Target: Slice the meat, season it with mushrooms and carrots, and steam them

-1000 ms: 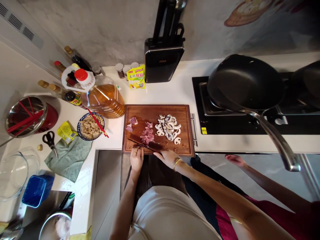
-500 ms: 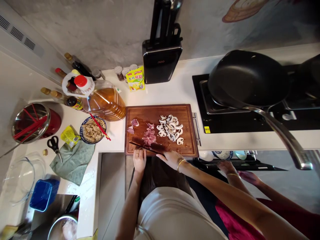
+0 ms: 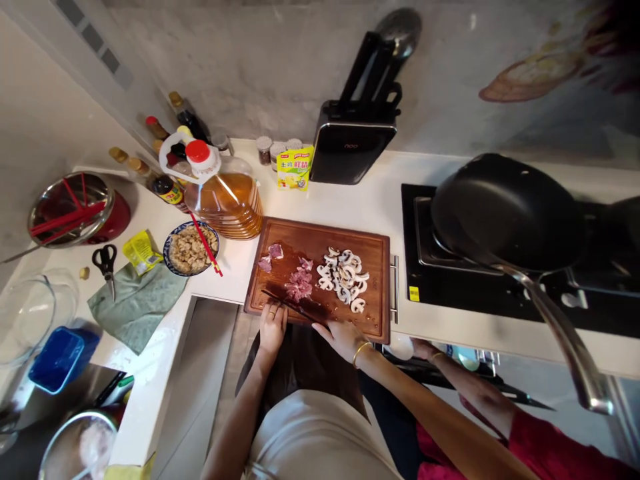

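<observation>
My right hand (image 3: 345,340) is closed round the handle of a dark knife (image 3: 295,307), whose blade points left along the near side of a wooden cutting board (image 3: 330,238). Toward the tip, the curled fingers of my left hand (image 3: 273,327) press together against the blade; their tips are partly hidden. Just beyond the blade lies a pile of cut raw meat (image 3: 300,283), with a few separate meat pieces (image 3: 273,257) farther left. Sliced mushrooms (image 3: 345,273) are spread on the right half of the board.
Left of the board stand a large oil jug (image 3: 225,203) and a bowl of pale food pieces (image 3: 185,250) with red chopsticks across it. Scissors (image 3: 106,267) lie on the counter. A frying pan (image 3: 505,213) sits on the stove. At lower right a co-worker's arm (image 3: 465,380) reaches below the counter.
The view has tilted and shifted, so the counter items sit differently in it. Both hands stay by the knife with little visible movement. The co-worker's arm has moved, and only one hand shows now.
</observation>
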A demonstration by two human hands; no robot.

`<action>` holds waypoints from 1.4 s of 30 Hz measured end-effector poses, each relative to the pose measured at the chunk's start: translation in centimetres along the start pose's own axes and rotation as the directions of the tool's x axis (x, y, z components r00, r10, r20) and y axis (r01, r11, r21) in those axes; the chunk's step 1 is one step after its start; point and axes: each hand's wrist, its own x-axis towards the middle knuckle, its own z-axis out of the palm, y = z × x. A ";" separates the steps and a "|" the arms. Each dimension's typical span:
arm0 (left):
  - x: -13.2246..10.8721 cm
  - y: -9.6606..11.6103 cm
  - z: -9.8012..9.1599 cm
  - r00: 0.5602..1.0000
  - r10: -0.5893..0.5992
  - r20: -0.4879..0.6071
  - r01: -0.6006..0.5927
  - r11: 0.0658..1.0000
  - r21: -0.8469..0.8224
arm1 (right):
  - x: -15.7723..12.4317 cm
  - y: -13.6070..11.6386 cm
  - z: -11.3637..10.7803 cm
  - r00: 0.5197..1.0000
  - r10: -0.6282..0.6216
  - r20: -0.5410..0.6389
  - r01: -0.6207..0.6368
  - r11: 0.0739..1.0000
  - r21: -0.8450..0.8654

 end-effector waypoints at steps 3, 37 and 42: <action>0.1 0.4 0.0 0.999 0.014 -0.033 -0.014 1.000 0.004 | -0.4 0.6 0.0 1.000 -0.009 -0.010 0.009 1.000 -0.011; -1.1 0.1 -0.5 0.996 0.001 -0.088 -0.001 1.000 -0.001 | 2.1 -0.4 2.6 0.987 -0.114 -0.117 0.096 0.985 -0.143; -0.8 0.1 -0.3 0.996 0.012 -0.085 -0.010 1.000 0.025 | 2.0 -0.4 2.4 0.994 -0.080 -0.075 0.069 0.989 -0.131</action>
